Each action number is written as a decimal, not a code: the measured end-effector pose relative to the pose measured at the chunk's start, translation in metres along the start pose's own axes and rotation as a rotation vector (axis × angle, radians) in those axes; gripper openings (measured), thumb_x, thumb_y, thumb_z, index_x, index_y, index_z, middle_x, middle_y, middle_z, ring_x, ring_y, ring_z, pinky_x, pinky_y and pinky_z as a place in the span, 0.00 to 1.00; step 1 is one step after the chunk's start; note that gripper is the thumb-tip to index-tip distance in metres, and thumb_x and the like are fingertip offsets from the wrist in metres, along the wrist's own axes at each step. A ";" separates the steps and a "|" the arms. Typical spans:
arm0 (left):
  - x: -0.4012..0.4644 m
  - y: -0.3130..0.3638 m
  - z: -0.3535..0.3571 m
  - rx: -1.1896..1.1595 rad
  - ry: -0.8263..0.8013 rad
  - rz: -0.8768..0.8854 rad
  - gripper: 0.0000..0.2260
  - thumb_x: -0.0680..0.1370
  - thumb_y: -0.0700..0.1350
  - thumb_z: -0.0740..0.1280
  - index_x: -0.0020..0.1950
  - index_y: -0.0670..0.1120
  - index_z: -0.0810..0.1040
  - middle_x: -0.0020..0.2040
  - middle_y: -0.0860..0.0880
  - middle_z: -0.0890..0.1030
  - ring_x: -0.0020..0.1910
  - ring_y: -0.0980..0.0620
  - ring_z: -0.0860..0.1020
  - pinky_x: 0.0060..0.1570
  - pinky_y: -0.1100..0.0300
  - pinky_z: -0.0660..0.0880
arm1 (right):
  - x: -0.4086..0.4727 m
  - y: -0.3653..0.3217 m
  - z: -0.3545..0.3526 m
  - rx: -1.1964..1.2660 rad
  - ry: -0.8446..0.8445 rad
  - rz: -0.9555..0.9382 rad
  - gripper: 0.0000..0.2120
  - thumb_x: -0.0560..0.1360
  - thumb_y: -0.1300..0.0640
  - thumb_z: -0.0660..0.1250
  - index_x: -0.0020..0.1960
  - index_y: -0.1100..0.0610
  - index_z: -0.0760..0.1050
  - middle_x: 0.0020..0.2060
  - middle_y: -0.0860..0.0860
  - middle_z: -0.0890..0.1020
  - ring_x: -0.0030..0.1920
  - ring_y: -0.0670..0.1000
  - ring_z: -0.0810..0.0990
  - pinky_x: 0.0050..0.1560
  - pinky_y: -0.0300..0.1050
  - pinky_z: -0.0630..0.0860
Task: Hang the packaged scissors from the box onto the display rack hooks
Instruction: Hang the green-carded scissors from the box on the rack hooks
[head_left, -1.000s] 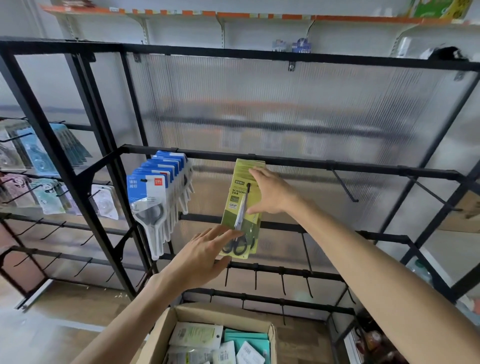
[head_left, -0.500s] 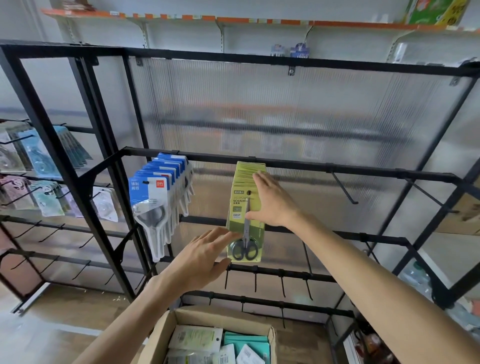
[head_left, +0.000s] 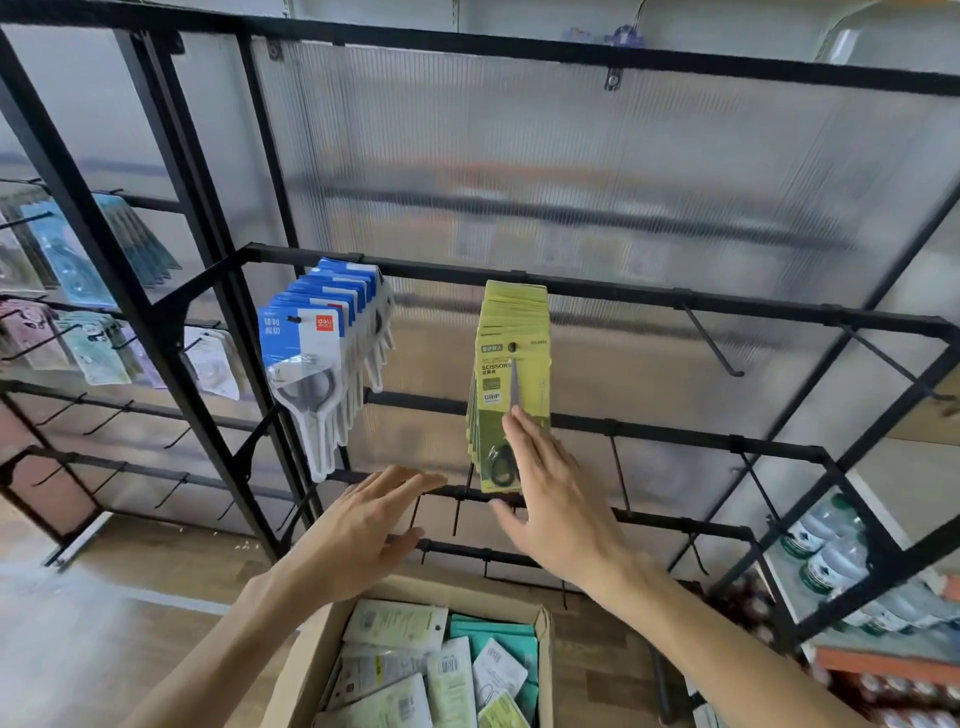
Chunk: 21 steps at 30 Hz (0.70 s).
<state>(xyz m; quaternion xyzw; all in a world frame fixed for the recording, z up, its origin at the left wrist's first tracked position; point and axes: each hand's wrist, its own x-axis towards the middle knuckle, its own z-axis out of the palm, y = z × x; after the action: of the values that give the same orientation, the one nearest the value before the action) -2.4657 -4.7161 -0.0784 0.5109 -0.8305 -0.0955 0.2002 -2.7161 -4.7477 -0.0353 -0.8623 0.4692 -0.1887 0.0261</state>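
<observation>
A stack of green packaged scissors (head_left: 506, 374) hangs on a hook of the black display rack (head_left: 649, 304). My right hand (head_left: 556, 499) is flat and open in front of the stack's lower part, its fingertips at the front pack. My left hand (head_left: 363, 525) hovers open below and to the left of the stack, holding nothing. Below both hands stands the cardboard box (head_left: 543, 670), with several more packs (head_left: 431, 670) lying in it.
Blue-and-white packaged scissors (head_left: 317, 353) hang on a hook to the left. Bare hooks (head_left: 711, 343) stick out to the right and on the lower bars. More packs hang on the far-left rack (head_left: 67, 291). Bottles (head_left: 826, 545) sit on a shelf at lower right.
My right hand has let go of the green pack's top and dropped to its lower part. My left hand has come off the pack and moved down. The pack now hangs with the stack.
</observation>
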 end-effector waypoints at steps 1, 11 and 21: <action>-0.005 -0.003 0.005 -0.003 -0.014 -0.007 0.26 0.80 0.51 0.64 0.76 0.61 0.59 0.71 0.61 0.66 0.67 0.58 0.70 0.64 0.56 0.72 | -0.004 -0.001 0.006 -0.001 -0.030 -0.003 0.43 0.78 0.48 0.68 0.82 0.58 0.47 0.81 0.53 0.49 0.80 0.51 0.51 0.77 0.47 0.52; -0.069 -0.044 0.089 -0.094 -0.163 -0.219 0.26 0.78 0.51 0.66 0.74 0.59 0.63 0.69 0.56 0.70 0.64 0.53 0.73 0.63 0.53 0.73 | -0.045 -0.004 0.100 0.074 -0.292 -0.013 0.37 0.81 0.49 0.63 0.82 0.57 0.46 0.81 0.49 0.42 0.79 0.45 0.44 0.77 0.41 0.44; -0.176 -0.085 0.219 -0.233 -0.442 -0.521 0.25 0.78 0.47 0.67 0.74 0.56 0.66 0.71 0.53 0.70 0.66 0.47 0.73 0.58 0.51 0.75 | -0.118 0.000 0.273 0.147 -0.791 0.205 0.39 0.81 0.50 0.64 0.82 0.57 0.45 0.81 0.52 0.47 0.80 0.51 0.49 0.78 0.46 0.55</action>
<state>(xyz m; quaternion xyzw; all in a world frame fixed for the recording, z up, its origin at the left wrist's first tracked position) -2.4208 -4.6094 -0.3484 0.6463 -0.6791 -0.3454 0.0417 -2.6779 -4.6865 -0.3244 -0.8129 0.4919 0.1277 0.2846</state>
